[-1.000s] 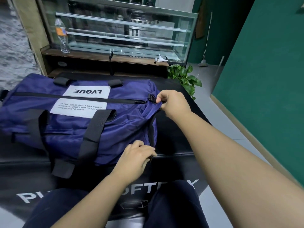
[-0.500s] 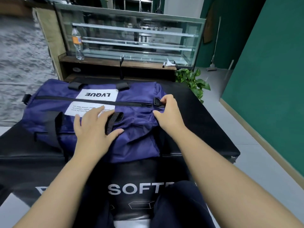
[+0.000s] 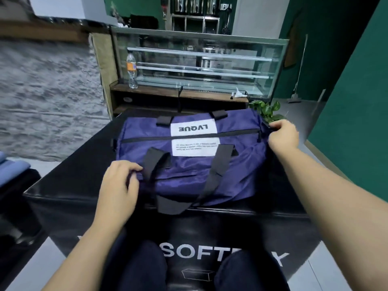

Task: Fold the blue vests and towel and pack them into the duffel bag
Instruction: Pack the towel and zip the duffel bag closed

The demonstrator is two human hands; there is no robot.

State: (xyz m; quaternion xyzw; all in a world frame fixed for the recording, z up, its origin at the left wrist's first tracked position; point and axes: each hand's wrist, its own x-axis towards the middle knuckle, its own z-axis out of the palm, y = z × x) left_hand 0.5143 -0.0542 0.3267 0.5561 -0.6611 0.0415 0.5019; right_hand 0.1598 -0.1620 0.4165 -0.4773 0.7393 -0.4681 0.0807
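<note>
A navy duffel bag (image 3: 189, 164) with white label patches and black strap handles lies on a black padded box (image 3: 69, 185), its top zipper shut. My left hand (image 3: 119, 185) grips the bag's near left end beside a black strap. My right hand (image 3: 283, 135) pinches the bag's far right end near the zipper pull. Folded light blue cloth (image 3: 12, 169) shows at the left edge. What is inside the bag is hidden.
Behind the box stands a glass display case (image 3: 199, 66) on a wooden shelf, with a water bottle (image 3: 131, 70). A green plant (image 3: 266, 108) sits by the bag's far right corner. A green wall (image 3: 357, 101) runs along the right. My knees are below.
My left hand slid from the bag's top to its near left end. My right hand moved to the far right end. The view shifted, so the bag appears farther right.
</note>
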